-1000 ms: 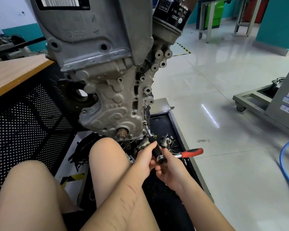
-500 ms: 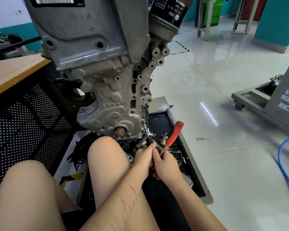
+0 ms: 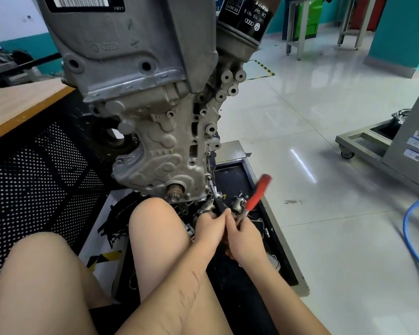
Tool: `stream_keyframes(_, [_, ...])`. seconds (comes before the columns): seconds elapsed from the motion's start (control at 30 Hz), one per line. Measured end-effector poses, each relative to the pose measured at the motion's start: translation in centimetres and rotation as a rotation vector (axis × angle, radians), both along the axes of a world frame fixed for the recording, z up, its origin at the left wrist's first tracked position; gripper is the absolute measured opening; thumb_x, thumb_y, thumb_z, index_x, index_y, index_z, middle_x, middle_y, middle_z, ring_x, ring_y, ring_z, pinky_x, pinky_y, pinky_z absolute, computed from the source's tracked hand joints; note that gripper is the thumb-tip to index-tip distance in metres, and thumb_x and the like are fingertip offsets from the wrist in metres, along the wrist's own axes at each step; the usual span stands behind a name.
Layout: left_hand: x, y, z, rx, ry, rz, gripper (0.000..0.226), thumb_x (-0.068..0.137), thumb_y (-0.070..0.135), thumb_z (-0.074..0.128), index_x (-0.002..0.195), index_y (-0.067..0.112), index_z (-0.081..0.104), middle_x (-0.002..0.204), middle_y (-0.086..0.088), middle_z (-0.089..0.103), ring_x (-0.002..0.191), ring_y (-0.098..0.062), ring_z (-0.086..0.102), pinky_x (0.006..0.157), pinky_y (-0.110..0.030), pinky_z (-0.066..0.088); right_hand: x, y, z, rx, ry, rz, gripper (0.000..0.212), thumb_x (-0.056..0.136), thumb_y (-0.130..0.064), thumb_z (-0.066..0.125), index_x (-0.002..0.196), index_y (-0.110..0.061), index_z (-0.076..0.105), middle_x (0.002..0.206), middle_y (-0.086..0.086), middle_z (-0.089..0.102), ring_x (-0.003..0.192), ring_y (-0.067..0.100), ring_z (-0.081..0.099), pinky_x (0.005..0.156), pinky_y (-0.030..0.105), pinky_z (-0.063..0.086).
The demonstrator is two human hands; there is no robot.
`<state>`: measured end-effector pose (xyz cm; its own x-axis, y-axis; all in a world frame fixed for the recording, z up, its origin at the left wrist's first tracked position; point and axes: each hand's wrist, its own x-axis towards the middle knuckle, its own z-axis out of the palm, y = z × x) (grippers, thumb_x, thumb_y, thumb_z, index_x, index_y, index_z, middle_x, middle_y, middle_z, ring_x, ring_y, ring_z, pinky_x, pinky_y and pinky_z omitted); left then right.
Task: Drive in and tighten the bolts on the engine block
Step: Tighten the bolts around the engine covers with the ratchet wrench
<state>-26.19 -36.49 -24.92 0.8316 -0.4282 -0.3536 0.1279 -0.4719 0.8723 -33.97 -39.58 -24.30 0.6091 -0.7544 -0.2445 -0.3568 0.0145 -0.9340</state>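
The grey engine block (image 3: 155, 146) hangs on its stand in front of me, with a black oil filter (image 3: 247, 18) at its upper right. A ratchet with a red handle (image 3: 258, 193) joins a black extension bar (image 3: 217, 199) that runs up to a bolt at the block's lower right edge. My left hand (image 3: 209, 228) grips the extension near the ratchet head. My right hand (image 3: 246, 238) holds the ratchet at its head, and the blurred red handle points up and to the right. The bolt itself is hidden by the socket.
A black tray (image 3: 283, 267) with loose engine parts lies under the block on the floor. My bare knees (image 3: 155, 228) are at the lower left. A wooden bench (image 3: 17, 105) stands left, a wheeled stand (image 3: 377, 151) right, a blue hose (image 3: 414, 240) on the tiles.
The red handle swung from pointing right to pointing up and right. Both hands closed together around the ratchet head.
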Motion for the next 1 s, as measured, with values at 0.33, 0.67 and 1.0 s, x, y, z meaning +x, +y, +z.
stream_keyframes(0.33, [0.1,1.8,1.8,0.653,-0.863,-0.566,0.048,0.097,0.019,0.031,0.144,0.02,0.022,0.13,-0.009,0.053,0.116,-0.028,0.051,0.086,-0.035,0.038,0.4,0.0,0.0,0.183,-0.074,0.019,0.031,0.098,-0.031,0.041,0.073,-0.014,0.047,0.06,0.004,0.056,0.037,0.012,0.052,0.039,0.023,0.045])
stream_keyframes(0.67, [2.3,1.3,2.7,0.816,-1.153,-0.813,0.058,0.09,0.028,0.047,0.144,0.03,0.024,0.131,-0.004,0.043,0.124,-0.023,0.039,0.098,-0.032,0.026,0.3,-0.9,0.4,0.75,-0.174,-0.125,0.04,0.1,-0.032,0.034,0.078,-0.008,0.056,0.047,0.006,0.061,0.028,0.01,0.042,0.033,0.015,0.033])
stream_keyframes(1.0, [2.0,1.4,1.6,0.823,-1.292,-0.842,0.054,0.091,0.02,0.042,0.142,0.02,0.023,0.127,-0.01,0.041,0.118,-0.028,0.039,0.096,-0.034,0.026,0.2,-0.3,0.0,-0.076,0.048,-0.012,0.034,0.098,-0.038,0.036,0.092,-0.007,0.049,0.08,0.015,0.067,0.065,0.028,0.063,0.057,0.033,0.049])
